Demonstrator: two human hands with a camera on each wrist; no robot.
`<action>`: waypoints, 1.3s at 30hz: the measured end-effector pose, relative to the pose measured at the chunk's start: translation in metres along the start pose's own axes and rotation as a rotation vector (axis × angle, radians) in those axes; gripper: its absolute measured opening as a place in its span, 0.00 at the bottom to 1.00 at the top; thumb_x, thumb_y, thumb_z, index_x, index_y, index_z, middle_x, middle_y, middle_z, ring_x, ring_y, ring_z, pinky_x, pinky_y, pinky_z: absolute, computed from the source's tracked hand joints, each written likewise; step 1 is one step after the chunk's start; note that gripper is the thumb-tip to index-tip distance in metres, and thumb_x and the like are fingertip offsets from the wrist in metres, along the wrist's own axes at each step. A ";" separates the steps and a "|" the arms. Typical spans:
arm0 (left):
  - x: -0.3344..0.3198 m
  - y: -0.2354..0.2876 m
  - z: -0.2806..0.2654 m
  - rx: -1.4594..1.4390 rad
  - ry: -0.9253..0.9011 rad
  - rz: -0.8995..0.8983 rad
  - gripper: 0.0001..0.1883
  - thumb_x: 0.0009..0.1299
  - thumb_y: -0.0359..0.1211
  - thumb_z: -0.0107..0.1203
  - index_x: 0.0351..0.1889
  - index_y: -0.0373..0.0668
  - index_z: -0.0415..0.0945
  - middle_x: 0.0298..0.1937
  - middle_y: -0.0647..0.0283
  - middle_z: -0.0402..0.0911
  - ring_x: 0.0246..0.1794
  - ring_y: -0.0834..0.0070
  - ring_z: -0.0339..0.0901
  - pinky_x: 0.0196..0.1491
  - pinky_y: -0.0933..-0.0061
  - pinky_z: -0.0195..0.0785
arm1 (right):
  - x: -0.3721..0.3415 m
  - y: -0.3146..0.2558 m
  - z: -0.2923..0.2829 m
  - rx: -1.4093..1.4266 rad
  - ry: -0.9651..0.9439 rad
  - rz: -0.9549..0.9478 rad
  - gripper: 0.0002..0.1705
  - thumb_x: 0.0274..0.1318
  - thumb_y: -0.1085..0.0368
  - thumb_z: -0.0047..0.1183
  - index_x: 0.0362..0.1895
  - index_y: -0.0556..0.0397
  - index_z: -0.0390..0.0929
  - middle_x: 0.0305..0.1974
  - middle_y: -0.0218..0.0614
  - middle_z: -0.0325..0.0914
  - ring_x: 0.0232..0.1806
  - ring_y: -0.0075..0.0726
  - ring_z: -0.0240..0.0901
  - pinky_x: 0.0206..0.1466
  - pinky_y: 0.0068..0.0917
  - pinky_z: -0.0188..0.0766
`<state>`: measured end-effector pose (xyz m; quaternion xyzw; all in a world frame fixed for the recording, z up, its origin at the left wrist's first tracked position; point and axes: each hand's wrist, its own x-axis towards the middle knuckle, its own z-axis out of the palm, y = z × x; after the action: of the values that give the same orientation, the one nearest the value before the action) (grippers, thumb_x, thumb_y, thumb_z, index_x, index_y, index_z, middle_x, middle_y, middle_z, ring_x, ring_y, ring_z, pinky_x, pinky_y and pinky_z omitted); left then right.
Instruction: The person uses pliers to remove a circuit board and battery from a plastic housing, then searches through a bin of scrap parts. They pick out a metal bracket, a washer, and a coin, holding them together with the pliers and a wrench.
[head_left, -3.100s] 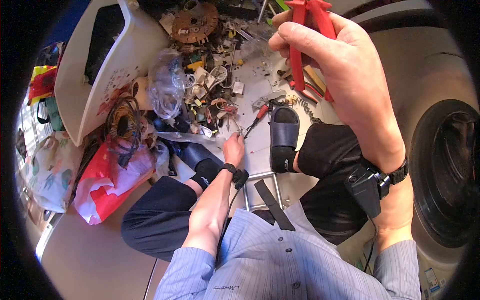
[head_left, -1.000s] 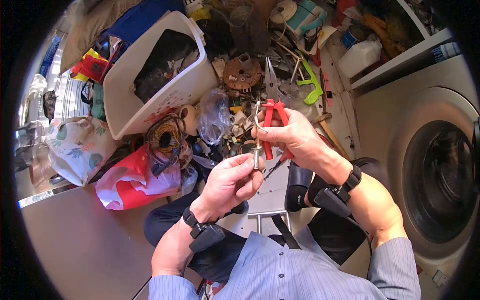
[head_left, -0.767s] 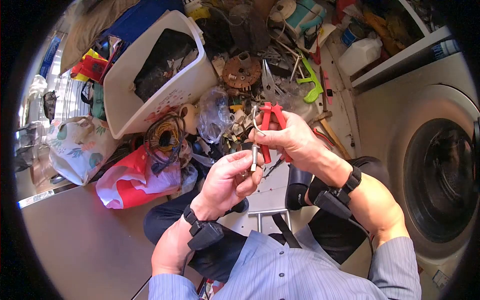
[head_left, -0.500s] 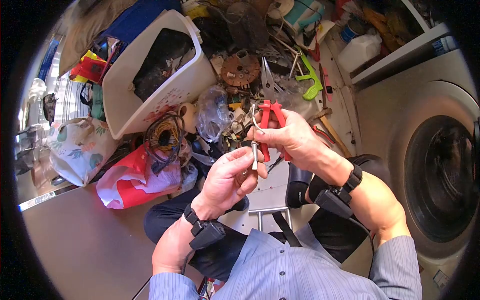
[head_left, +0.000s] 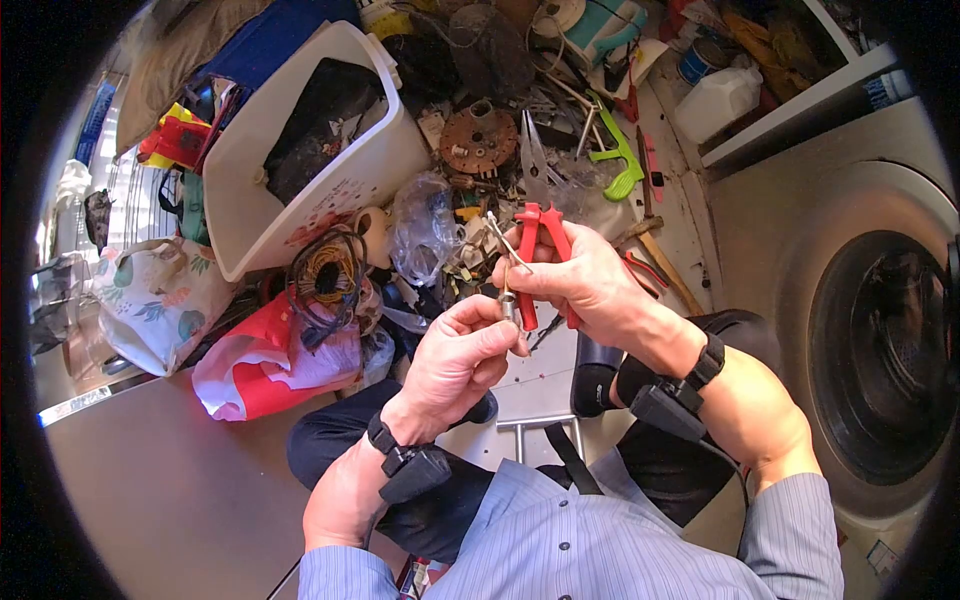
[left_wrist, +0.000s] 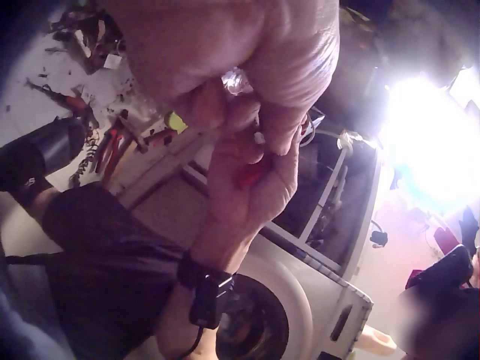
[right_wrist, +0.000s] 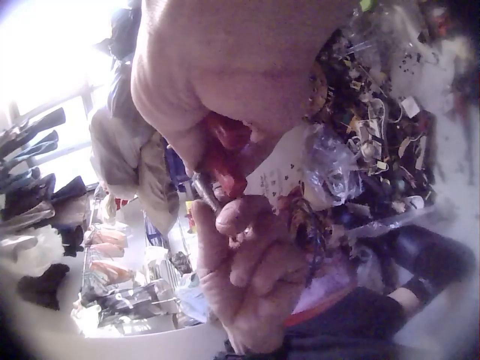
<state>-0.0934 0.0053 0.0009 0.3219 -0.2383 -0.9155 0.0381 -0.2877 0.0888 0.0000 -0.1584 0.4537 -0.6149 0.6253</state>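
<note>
My right hand (head_left: 590, 280) holds red-handled pliers (head_left: 530, 235), their metal jaws pointing up and away, and the same hand's thumb and finger pinch a thin pale wire (head_left: 508, 245). Just below and left, my left hand (head_left: 455, 350) pinches a small metal cylinder (head_left: 508, 306) at the lower end of that wire. In the right wrist view the cylinder (right_wrist: 206, 190) sits between the two hands, beside the red handles (right_wrist: 225, 171). The left wrist view shows the fingertips of both hands close together; the cylinder is hidden there.
A tilted white bin (head_left: 400, 150) stands at the upper left. Small scrap, a rusty disc (head_left: 478, 140) and a clear plastic bag (head_left: 424, 225) lie beyond the hands. A hammer handle (head_left: 672, 275) and green tool (head_left: 625, 165) lie right. A front-loading washing machine (head_left: 740, 240) stands far right.
Both hands came together, the left rising from the floor. Over the last half second the wire's upper end tilted left, and the left fingers closed further over the cylinder.
</note>
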 end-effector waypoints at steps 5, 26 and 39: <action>0.002 -0.003 -0.005 -0.006 0.027 0.022 0.06 0.73 0.26 0.63 0.43 0.44 0.77 0.34 0.59 0.85 0.17 0.89 0.63 0.20 0.86 0.52 | 0.000 0.000 -0.001 -0.056 0.001 0.027 0.26 0.55 0.58 0.73 0.52 0.55 0.76 0.42 0.34 0.85 0.32 0.18 0.77 0.31 0.16 0.69; -0.004 0.015 0.001 0.222 0.269 0.276 0.14 0.79 0.41 0.59 0.46 0.37 0.81 0.25 0.74 0.73 0.17 0.89 0.59 0.21 0.84 0.49 | -0.001 -0.007 0.003 -0.011 -0.189 0.085 0.23 0.57 0.67 0.70 0.55 0.57 0.77 0.42 0.35 0.85 0.43 0.29 0.82 0.49 0.29 0.79; -0.004 0.026 -0.007 0.156 0.263 0.306 0.08 0.76 0.33 0.61 0.46 0.39 0.82 0.27 0.73 0.75 0.18 0.88 0.60 0.22 0.83 0.50 | 0.000 0.002 0.007 -0.307 -0.205 0.202 0.21 0.56 0.62 0.69 0.51 0.53 0.79 0.40 0.27 0.82 0.39 0.21 0.75 0.43 0.23 0.72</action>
<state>-0.0878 -0.0194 0.0103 0.4007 -0.3476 -0.8279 0.1821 -0.2811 0.0868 0.0021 -0.2672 0.4897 -0.4534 0.6951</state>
